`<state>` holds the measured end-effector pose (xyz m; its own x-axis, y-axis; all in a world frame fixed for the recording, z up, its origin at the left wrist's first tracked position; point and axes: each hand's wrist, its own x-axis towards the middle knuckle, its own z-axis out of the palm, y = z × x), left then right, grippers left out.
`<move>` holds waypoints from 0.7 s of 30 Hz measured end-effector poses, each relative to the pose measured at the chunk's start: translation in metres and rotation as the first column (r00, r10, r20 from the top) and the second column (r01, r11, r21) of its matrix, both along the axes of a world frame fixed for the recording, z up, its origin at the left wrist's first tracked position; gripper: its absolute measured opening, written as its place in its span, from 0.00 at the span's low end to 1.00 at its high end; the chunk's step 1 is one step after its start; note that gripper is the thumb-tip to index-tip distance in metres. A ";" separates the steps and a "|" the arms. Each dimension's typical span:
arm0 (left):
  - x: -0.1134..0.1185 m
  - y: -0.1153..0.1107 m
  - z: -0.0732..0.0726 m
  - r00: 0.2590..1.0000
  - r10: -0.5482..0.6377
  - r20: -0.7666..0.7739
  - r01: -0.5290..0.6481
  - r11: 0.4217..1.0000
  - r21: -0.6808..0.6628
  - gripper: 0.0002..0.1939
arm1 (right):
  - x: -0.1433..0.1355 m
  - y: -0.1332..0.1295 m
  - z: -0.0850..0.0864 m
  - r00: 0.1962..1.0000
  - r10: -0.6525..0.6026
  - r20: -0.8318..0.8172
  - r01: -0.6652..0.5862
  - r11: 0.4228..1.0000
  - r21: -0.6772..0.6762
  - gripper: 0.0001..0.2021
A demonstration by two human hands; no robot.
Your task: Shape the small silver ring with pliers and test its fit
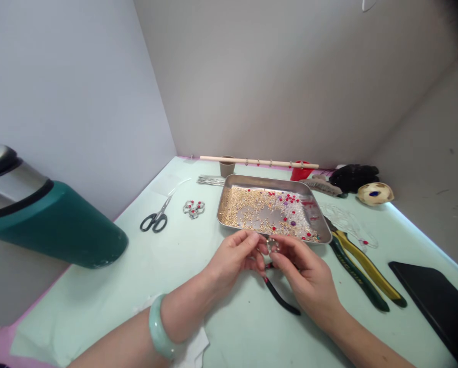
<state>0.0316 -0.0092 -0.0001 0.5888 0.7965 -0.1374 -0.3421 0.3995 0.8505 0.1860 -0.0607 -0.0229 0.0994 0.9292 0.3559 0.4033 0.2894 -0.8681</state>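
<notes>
In front of the metal tray, my right hand [309, 273] pinches a small ring of clear beads [273, 246] between thumb and fingers. My left hand [238, 253] meets it from the other side, fingers curled and thumb bent over at the ring's left edge. Whether the left fingertips grip the ring itself or a fine strand is too small to make out. Beneath the hands lies a black-handled tool [281, 298], its head hidden. Just beyond them the shallow metal tray [259, 182] holds gold, clear, red and purple beads.
Left of the tray are a beaded piece [193, 209], scissors [155, 220] and a large green bottle [60, 225]. Pliers [363, 271] and a black flat object [432, 301] lie right. Behind stand a small cup [227, 167] and a wooden stick [221, 159] carrying small rings.
</notes>
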 end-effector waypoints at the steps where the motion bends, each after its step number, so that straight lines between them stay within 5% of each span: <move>1: 0.000 0.000 0.001 0.999 0.033 0.018 -0.033 0.999 0.004 0.13 | 0.000 0.000 -0.001 0.999 -0.013 -0.032 0.012 1.000 -0.026 0.12; 12: -0.002 -0.001 0.008 0.993 0.071 0.092 -0.072 0.997 0.005 0.18 | -0.005 0.005 0.014 0.924 -0.133 -0.358 0.030 0.960 -0.279 0.15; 21: -0.005 -0.003 0.006 0.970 -0.099 0.222 0.084 0.994 0.076 0.22 | -0.010 0.004 0.011 0.923 -0.068 -0.378 -0.062 0.945 -0.322 0.13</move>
<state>0.0266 -0.0127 0.0064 0.6694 0.7406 0.0578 -0.4925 0.3842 0.7809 0.1755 -0.0572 -0.0116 0.1693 0.9852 -0.0277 0.0253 -0.0324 -0.9992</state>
